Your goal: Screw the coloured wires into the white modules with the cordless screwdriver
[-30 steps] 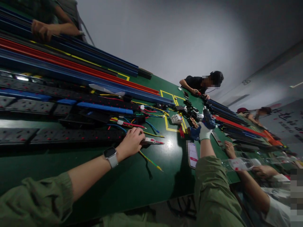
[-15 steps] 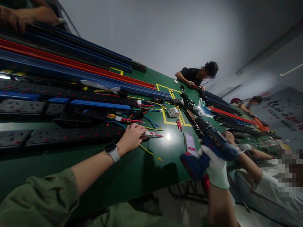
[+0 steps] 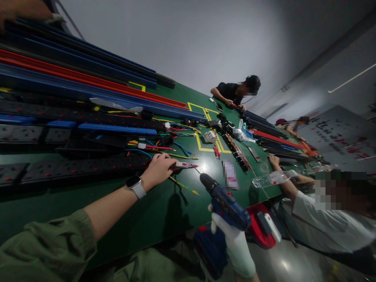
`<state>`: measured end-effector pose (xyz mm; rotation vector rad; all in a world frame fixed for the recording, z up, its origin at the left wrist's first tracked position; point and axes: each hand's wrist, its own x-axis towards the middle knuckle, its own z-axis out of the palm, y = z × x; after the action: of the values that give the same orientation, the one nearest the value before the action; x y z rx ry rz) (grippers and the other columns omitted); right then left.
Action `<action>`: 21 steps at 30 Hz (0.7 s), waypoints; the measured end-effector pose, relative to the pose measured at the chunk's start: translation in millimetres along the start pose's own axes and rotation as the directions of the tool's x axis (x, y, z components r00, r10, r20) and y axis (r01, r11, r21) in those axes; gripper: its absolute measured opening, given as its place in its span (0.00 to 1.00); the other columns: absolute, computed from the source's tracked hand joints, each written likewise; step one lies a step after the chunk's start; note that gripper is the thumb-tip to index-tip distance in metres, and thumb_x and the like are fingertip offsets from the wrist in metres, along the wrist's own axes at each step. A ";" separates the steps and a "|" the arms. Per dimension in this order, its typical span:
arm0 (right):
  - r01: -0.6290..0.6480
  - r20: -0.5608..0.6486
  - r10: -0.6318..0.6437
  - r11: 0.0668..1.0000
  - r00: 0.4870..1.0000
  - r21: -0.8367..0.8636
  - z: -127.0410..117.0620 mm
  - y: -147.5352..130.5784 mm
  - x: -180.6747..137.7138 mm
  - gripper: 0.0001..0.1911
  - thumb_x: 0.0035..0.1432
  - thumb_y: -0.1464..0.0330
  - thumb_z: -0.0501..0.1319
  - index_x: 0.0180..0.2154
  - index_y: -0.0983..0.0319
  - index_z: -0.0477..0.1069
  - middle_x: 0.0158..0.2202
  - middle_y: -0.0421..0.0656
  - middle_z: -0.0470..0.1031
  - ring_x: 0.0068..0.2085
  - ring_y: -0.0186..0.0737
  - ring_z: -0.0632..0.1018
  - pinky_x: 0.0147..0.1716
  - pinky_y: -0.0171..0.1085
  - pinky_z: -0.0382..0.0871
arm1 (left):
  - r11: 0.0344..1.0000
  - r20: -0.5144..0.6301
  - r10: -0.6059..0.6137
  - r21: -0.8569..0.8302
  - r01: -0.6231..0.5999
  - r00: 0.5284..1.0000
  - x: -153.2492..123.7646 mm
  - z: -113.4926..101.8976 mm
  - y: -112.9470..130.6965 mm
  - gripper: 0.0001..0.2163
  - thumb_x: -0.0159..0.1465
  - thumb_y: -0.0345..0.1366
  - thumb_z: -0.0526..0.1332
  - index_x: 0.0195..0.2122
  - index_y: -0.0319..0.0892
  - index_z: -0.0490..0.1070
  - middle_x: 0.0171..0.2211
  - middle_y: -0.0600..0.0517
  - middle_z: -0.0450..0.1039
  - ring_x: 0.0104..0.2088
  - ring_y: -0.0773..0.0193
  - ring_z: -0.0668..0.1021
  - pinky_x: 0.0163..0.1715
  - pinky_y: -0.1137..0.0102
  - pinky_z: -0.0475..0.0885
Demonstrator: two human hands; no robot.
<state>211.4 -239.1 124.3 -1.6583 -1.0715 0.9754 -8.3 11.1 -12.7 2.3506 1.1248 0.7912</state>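
My bare left hand, with a watch on its wrist, is closed round a small white circuit breaker at the end of a black power strip. Red shows at the breaker's right end. My right hand, in a white glove, grips a blue cordless drill by its handle. The drill points up and left, and its thin bit ends close to the breaker's red end; whether they touch I cannot tell. A green-yellow wire with a lug lies just below the breaker.
Long blue and orange rails lie along the back left of the green table. White breakers, red pieces, a phone and a plastic bottle lie right of centre. Co-workers sit at the right and far side.
My right hand has brought the drill left and down, and its bit now points at the breaker. My left hand keeps its hold. The camera view has shifted slightly.
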 end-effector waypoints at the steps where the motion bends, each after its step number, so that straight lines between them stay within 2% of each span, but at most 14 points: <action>1: -0.003 0.002 0.003 1.000 1.000 -0.006 3.2 0.7 -0.7 0.22 0.43 0.56 0.73 0.43 0.45 0.80 0.33 0.44 0.84 0.35 0.58 0.82 0.31 0.54 0.77 | 1.000 -0.001 0.001 -0.003 -0.001 1.000 -0.1 0.5 -0.4 0.10 0.68 0.39 0.61 0.48 0.52 0.79 0.43 0.50 0.80 0.49 0.54 0.74 0.53 0.57 0.62; 3: -0.003 -0.001 0.003 1.000 1.000 -0.023 8.8 2.3 -0.3 0.18 0.46 0.55 0.71 0.42 0.47 0.81 0.33 0.44 0.84 0.35 0.57 0.82 0.30 0.51 0.77 | 1.000 -0.001 0.004 -0.011 -0.004 1.000 -0.1 1.3 -1.1 0.10 0.68 0.39 0.61 0.48 0.53 0.79 0.43 0.50 0.80 0.48 0.55 0.74 0.53 0.57 0.62; 5: -0.007 0.000 0.007 0.999 1.000 -0.037 13.5 4.4 1.8 0.15 0.55 0.54 0.68 0.43 0.49 0.81 0.35 0.44 0.84 0.37 0.51 0.82 0.32 0.46 0.78 | 1.000 -0.002 0.005 -0.015 -0.005 1.000 -0.1 1.6 -1.1 0.11 0.68 0.39 0.61 0.48 0.52 0.79 0.43 0.50 0.80 0.48 0.55 0.74 0.53 0.57 0.62; 7: -0.010 0.000 0.010 0.999 1.000 -0.049 17.6 7.6 5.8 0.15 0.64 0.54 0.64 0.46 0.55 0.78 0.40 0.45 0.82 0.38 0.43 0.81 0.35 0.42 0.79 | 1.000 -0.009 0.004 -0.015 -0.004 1.000 -0.2 1.4 -0.6 0.10 0.68 0.39 0.61 0.48 0.52 0.80 0.42 0.49 0.79 0.48 0.54 0.75 0.53 0.56 0.62; 9: -0.012 -0.004 0.012 0.998 1.000 -0.057 21.5 12.4 11.6 0.17 0.68 0.55 0.61 0.48 0.60 0.75 0.44 0.45 0.80 0.38 0.38 0.80 0.37 0.39 0.78 | 1.000 -0.017 0.002 -0.017 -0.002 1.000 -0.4 1.1 0.1 0.10 0.68 0.39 0.60 0.47 0.52 0.80 0.42 0.49 0.79 0.47 0.54 0.75 0.53 0.56 0.62; 11: -0.013 -0.016 0.012 0.998 1.000 -0.062 25.1 18.3 17.6 0.17 0.68 0.56 0.61 0.48 0.63 0.75 0.42 0.44 0.79 0.35 0.36 0.80 0.35 0.38 0.78 | 1.000 -0.020 0.002 -0.021 -0.003 1.000 -0.5 1.1 0.5 0.10 0.68 0.38 0.60 0.47 0.51 0.80 0.42 0.48 0.79 0.47 0.54 0.75 0.53 0.56 0.62; 15: -0.019 -0.050 0.016 0.998 0.999 -0.060 30.8 29.4 25.3 0.15 0.58 0.55 0.68 0.43 0.57 0.79 0.30 0.40 0.79 0.23 0.38 0.74 0.29 0.43 0.76 | 1.000 -0.017 0.009 -0.029 -0.009 1.000 -0.4 2.1 -0.6 0.11 0.67 0.37 0.61 0.47 0.52 0.80 0.42 0.49 0.79 0.47 0.55 0.75 0.54 0.56 0.62; 18: -0.031 -0.065 0.027 0.998 0.998 -0.051 34.9 33.6 25.4 0.12 0.55 0.56 0.69 0.39 0.53 0.81 0.23 0.39 0.76 0.21 0.42 0.73 0.27 0.46 0.73 | 0.999 -0.011 0.018 -0.027 -0.018 1.000 -0.3 3.1 -2.4 0.11 0.67 0.37 0.60 0.47 0.52 0.80 0.41 0.49 0.79 0.47 0.55 0.75 0.54 0.57 0.61; 21: -0.046 -0.057 0.043 0.998 0.997 -0.039 38.7 34.3 22.1 0.12 0.54 0.55 0.69 0.39 0.53 0.81 0.21 0.38 0.74 0.21 0.43 0.73 0.28 0.45 0.72 | 0.999 0.001 0.023 -0.024 -0.023 1.000 -0.4 3.5 -3.7 0.11 0.68 0.38 0.59 0.48 0.52 0.79 0.40 0.49 0.79 0.46 0.56 0.75 0.54 0.57 0.61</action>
<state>190.2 -215.4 77.9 -1.7389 -1.0270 0.9357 -8.3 12.6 -17.6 2.3484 1.0840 0.8069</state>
